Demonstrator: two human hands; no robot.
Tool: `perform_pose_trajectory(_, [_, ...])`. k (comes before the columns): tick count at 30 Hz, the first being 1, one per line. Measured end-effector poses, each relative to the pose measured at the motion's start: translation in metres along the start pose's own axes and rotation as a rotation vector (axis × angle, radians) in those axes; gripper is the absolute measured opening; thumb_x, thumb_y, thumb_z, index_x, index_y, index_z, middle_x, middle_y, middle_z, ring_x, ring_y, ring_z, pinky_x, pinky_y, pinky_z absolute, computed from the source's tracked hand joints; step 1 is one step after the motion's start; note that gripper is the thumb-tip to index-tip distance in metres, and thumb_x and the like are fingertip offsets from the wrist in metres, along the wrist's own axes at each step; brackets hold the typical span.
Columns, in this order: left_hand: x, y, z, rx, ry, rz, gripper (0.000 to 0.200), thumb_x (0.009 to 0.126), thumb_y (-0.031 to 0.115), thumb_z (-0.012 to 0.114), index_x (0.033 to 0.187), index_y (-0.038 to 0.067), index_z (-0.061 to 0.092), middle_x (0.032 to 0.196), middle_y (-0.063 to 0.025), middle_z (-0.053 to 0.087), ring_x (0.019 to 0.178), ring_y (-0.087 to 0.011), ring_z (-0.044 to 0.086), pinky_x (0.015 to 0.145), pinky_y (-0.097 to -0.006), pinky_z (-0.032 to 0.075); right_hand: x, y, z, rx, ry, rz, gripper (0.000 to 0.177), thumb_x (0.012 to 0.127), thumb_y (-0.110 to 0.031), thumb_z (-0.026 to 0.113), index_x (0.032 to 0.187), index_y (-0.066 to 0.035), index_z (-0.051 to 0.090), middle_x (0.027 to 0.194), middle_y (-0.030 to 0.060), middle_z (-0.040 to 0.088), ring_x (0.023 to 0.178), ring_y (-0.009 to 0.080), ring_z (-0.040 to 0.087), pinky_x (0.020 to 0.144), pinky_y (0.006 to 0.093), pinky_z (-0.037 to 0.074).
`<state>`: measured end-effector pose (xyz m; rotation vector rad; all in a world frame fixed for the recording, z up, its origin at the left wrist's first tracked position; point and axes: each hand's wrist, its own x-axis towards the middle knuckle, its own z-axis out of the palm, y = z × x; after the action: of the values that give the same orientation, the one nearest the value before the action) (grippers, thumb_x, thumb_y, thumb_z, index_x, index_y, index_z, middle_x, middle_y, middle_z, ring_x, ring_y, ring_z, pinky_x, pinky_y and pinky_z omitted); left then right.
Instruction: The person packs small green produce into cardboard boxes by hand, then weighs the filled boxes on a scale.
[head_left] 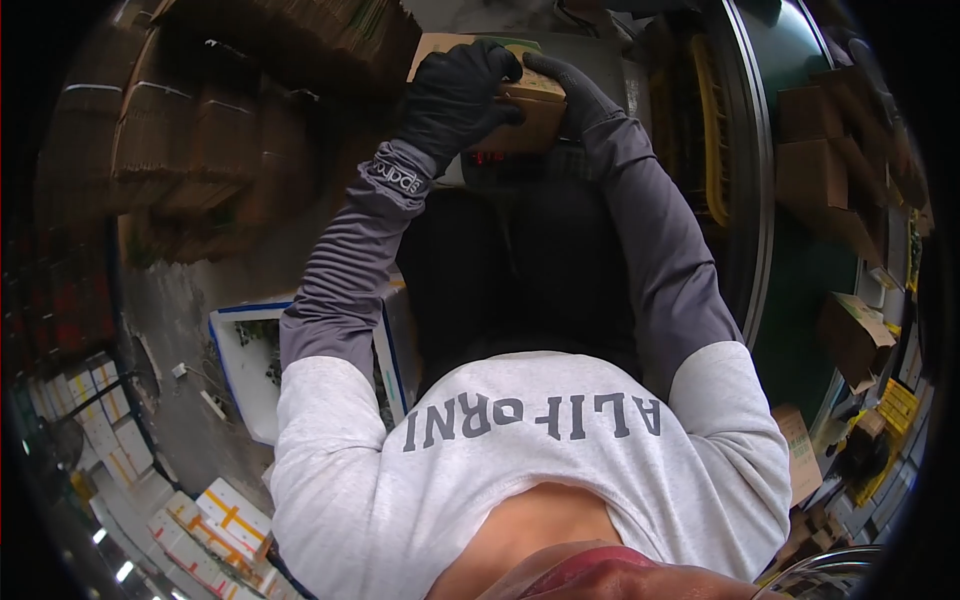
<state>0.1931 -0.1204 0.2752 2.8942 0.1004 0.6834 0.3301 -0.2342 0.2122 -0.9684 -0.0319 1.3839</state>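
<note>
In the head view, the person has both arms stretched out in front, up at the top middle of the frame. Both hands hold a small brown cardboard box (530,110). The left hand (455,85), in a black glove, is curled over the top and left side of the box, with the fingers closed on it. The right hand (578,92), gloved too, is wrapped round the right side.

The box looks light, as it is small and held up high. Cardboard is stiff but dents if squeezed hard, so a gentle hold on two opposite sides, like this one, seems best. The gloves should help stop it slipping.

Stacks of flat cardboard (200,130) sit at the upper left. A white box (245,365) lies on the floor at the lower left.
</note>
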Motion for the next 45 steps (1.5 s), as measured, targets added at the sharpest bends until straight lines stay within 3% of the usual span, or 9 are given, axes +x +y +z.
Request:
perform_pose_trajectory(10, [0.037, -0.005, 0.016, 0.362, -0.054, 0.197, 0.052, 0.077, 0.061, 0.058, 0.067, 0.01, 0.057, 0.067, -0.0054, 0.057, 0.065, -0.0241, 0.061, 0.059, -0.0367, 0.048, -0.02, 0.02, 0.033, -0.014, 0.106, -0.175, 0.028, 0.096, -0.02, 0.045, 0.117, -0.006, 0.056, 0.108, 0.0083, 0.061, 0.097, 0.0185, 0.061, 0.085, 0.0309, 0.05])
perform_pose_trajectory(15, [0.064, -0.006, 0.009, 0.158, -0.408, -0.219, 0.05, 0.093, 0.05, 0.042, 0.088, 0.008, 0.067, 0.08, -0.0118, 0.066, 0.077, -0.0295, 0.064, 0.068, -0.036, 0.051, 0.012, 0.035, 0.008, 0.164, -0.047, -0.183, 0.035, 0.096, -0.028, 0.043, 0.12, -0.005, 0.054, 0.112, 0.0109, 0.06, 0.099, 0.0225, 0.06, 0.087, 0.0359, 0.05])
perform_pose_trajectory(22, [0.017, -0.092, -0.022, -0.337, 0.3, -0.031, 0.047, 0.09, 0.029, 0.055, 0.129, 0.006, 0.042, 0.131, -0.0155, 0.042, 0.118, -0.0328, 0.044, 0.099, -0.0426, 0.035, 0.013, 0.036, 0.01, 0.281, -0.094, -0.136, 0.045, 0.095, -0.036, 0.042, 0.126, -0.004, 0.049, 0.115, 0.0142, 0.059, 0.103, 0.0271, 0.059, 0.089, 0.0397, 0.049])
perform_pose_trajectory(26, [-0.024, -0.045, -0.035, -0.05, 0.861, -0.154, 0.043, 0.09, 0.047, 0.049, 0.116, 0.014, 0.059, 0.114, -0.0143, 0.061, 0.108, -0.0339, 0.056, 0.094, -0.047, 0.042, 0.019, 0.036, 0.01, 0.34, -0.162, -0.084, 0.047, 0.095, -0.036, 0.041, 0.128, -0.003, 0.046, 0.116, 0.0144, 0.058, 0.102, 0.0274, 0.059, 0.088, 0.0395, 0.049])
perform_pose_trajectory(32, [-0.059, 0.003, 0.001, 0.231, 0.185, -0.264, 0.07, 0.081, 0.042, 0.064, 0.141, 0.021, 0.035, 0.148, -0.0139, 0.027, 0.137, -0.0326, 0.025, 0.108, -0.0613, 0.013, 0.029, 0.038, 0.015, 0.063, -0.106, -0.148, 0.047, 0.096, -0.037, 0.04, 0.125, -0.002, 0.048, 0.114, 0.0143, 0.059, 0.099, 0.0252, 0.061, 0.083, 0.0363, 0.052])
perform_pose_trajectory(36, [-0.056, -0.014, 0.017, 0.04, 0.25, -0.275, 0.081, 0.075, 0.047, 0.067, 0.144, 0.023, 0.031, 0.15, -0.0121, 0.022, 0.139, -0.032, 0.02, 0.108, -0.0612, 0.013, 0.041, 0.046, 0.005, -0.071, -0.338, -0.351, 0.047, 0.096, -0.037, 0.042, 0.125, -0.001, 0.047, 0.112, 0.0141, 0.059, 0.098, 0.0243, 0.061, 0.081, 0.0344, 0.053])
perform_pose_trajectory(40, [-0.053, -0.006, 0.002, -0.031, 0.387, -0.284, 0.08, 0.076, 0.052, 0.064, 0.142, 0.02, 0.033, 0.148, -0.015, 0.025, 0.137, -0.0362, 0.022, 0.108, -0.0604, 0.014, 0.013, 0.045, 0.022, -0.46, -0.134, -0.531, 0.047, 0.098, -0.036, 0.037, 0.128, -0.001, 0.044, 0.114, 0.0146, 0.057, 0.101, 0.0257, 0.06, 0.083, 0.0361, 0.053])
perform_pose_trajectory(44, [-0.064, 0.003, -0.021, 0.275, 0.418, -0.451, 0.081, 0.078, 0.066, 0.053, 0.141, 0.019, 0.035, 0.145, -0.0215, 0.026, 0.136, -0.043, 0.02, 0.106, -0.0646, 0.013, 0.014, 0.041, 0.055, 0.236, -0.711, 0.018, 0.047, 0.098, -0.038, 0.036, 0.126, -0.002, 0.046, 0.12, 0.0155, 0.055, 0.108, 0.0302, 0.056, 0.091, 0.0459, 0.049])
perform_pose_trajectory(45, [-0.068, 0.003, -0.03, 0.287, 0.445, -0.492, 0.081, 0.079, 0.068, 0.05, 0.142, 0.02, 0.035, 0.147, -0.0213, 0.024, 0.136, -0.043, 0.019, 0.105, -0.0661, 0.011, 0.007, 0.04, 0.071, 0.127, -0.553, 0.068, 0.047, 0.097, -0.041, 0.037, 0.125, -0.005, 0.048, 0.12, 0.0129, 0.056, 0.109, 0.0313, 0.056, 0.091, 0.0512, 0.047])
